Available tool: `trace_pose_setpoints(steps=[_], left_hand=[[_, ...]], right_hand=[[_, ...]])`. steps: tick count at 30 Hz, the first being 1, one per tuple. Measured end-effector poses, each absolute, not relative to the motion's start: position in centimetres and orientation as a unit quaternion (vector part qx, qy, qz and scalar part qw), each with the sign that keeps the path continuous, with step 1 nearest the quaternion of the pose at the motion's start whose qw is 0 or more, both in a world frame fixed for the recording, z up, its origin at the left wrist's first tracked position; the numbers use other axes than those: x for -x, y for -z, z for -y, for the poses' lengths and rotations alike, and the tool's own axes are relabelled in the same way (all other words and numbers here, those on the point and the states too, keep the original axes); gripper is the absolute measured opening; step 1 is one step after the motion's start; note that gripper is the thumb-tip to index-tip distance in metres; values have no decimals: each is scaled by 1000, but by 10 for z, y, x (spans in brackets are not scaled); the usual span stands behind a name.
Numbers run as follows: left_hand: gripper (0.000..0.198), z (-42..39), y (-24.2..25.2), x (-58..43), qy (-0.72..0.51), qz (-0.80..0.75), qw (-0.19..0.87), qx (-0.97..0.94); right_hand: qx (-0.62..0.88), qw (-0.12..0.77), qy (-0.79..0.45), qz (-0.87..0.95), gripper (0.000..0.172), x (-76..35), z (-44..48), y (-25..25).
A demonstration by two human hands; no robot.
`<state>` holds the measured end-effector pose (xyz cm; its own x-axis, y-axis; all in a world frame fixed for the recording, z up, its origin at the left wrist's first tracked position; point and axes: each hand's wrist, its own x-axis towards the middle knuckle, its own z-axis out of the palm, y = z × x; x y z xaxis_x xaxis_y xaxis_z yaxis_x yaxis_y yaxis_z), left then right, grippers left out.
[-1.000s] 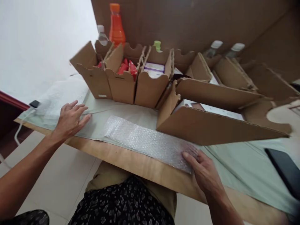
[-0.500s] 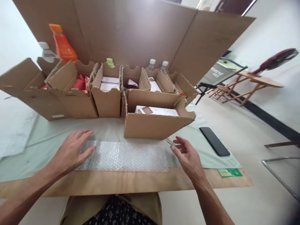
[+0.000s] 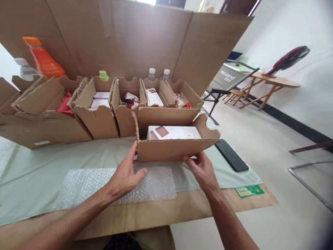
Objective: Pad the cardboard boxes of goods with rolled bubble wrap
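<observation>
An open-topped cardboard box (image 3: pixel 161 151) with a white carton (image 3: pixel 179 132) lying inside is between my two hands. My left hand (image 3: pixel 126 173) presses its fingers against the box's left end, the thumb apart in front. At the lower right corner, my right hand (image 3: pixel 204 170) has its thumb on the front, and its other fingers go behind the right end, partly hidden. A sheet of bubble wrap (image 3: pixel 88 180) lies flat below, partly covered by my left forearm and hand. Whether the box's base touches the cloth, I cannot tell.
Behind stands a row of cardboard bins (image 3: pixel 97 121) holding packets and cartons. Bottles, including an orange one (image 3: pixel 48 64), rise behind them before a cardboard panel (image 3: pixel 130 41). To the right lie a black phone-like slab (image 3: pixel 231 156) and a green packet (image 3: pixel 249 191).
Both hands have moved onto the box, the left one coming right from the bubble wrap. The box has shifted right and nearer, overlapping the black slab's corner. My view has turned right.
</observation>
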<state>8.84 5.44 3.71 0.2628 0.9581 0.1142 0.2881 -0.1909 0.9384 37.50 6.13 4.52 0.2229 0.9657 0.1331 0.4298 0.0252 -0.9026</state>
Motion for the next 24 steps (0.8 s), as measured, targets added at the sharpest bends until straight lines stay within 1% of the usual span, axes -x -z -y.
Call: trace_pose_setpoints(steps=[2,3,4,6,8,9,10,12,14,15,17,20,22,24], left_hand=[[90,-63,-36,-103,-383,-439,447,-679],[93,-68,-36,-108,-381,-423,454,-685],[95,-73,-36,-110,-378,-412,458,-691],[95,-80,-38,-103,-366,-414,449,-703],[88,-79,-41,-79,-342,-461,397,-716],[81,-76,-43,-61,-319,-495,360,-724],[72,-71,-45,-41,-290,-533,320,-727],[54,-58,-49,3,-219,-590,237,-740],[46,-44,-53,43,-148,-620,172,-751],[46,-39,-54,59,-111,-625,146,-759],[50,-32,-55,82,-52,-627,110,-769],[53,-30,-52,97,-13,-626,84,-775],[46,-30,-48,100,-5,-627,72,-776],[33,-30,-44,102,8,-621,65,-781]], right_hand=[[632,488,-273,537,43,-390,-66,-44],[629,501,-267,531,44,-395,-69,-42],[625,515,-260,526,49,-400,-70,-40],[626,541,-235,509,65,-405,-66,-33],[643,553,-195,492,76,-407,-51,-25],[657,544,-178,490,75,-407,-40,-21],[669,521,-171,501,69,-406,-29,-18],[667,450,-180,566,49,-401,-10,-13],[621,378,-181,662,34,-391,-1,-9],[590,352,-171,706,31,-383,-1,-7],[545,313,-130,767,33,-366,-8,-3],[536,254,-44,804,36,-339,-24,3],[542,225,2,810,32,-326,-30,5],[542,232,14,808,25,-319,-28,4]])
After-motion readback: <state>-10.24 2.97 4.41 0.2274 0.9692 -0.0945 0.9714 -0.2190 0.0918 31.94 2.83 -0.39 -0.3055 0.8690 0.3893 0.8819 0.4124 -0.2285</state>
